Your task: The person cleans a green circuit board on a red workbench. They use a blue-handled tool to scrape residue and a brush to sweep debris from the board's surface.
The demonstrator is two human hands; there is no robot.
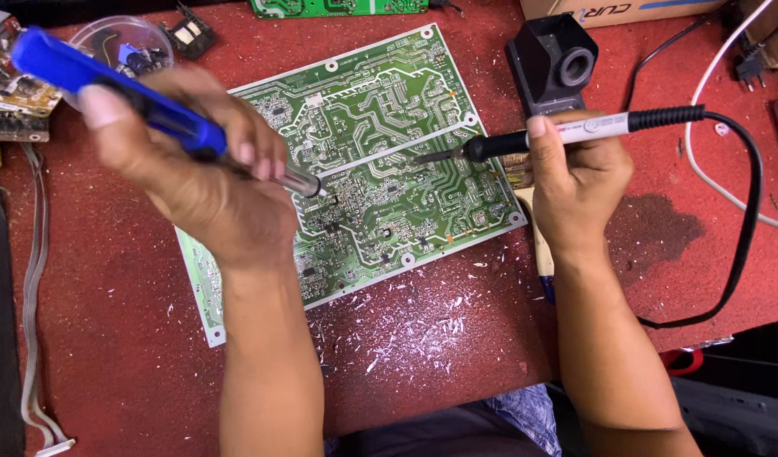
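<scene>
Left hand (207,182): closed around a blue desoldering pump (110,91); thumb pressed on the rear end of the blue barrel.
Pump attitude: tilted, blue end up and to the left, metal nozzle down and to the right, its white tip on or just above the board; contact cannot be told.
Right hand (575,182): closed in a pen-style grip on a soldering iron (558,135), fingers wrapped near the black collar.
Iron attitude: nearly level, tip pointing left over the right half of the board, apart from the pump tip.
Iron cable (744,228): black, loops from the handle down the right side of the desk.
Circuit board (380,169): large, green, solder side up, lying flat and skewed at the centre of the desk; its lower left part is hidden by the left forearm.
Desk (126,355): red surface, scattered with pale flecks below the board.
Iron stand (551,63): black, behind the right hand, just beside the board's upper right corner.
Clear dish (122,42): round, holds small parts, at upper left behind the pump.
</scene>
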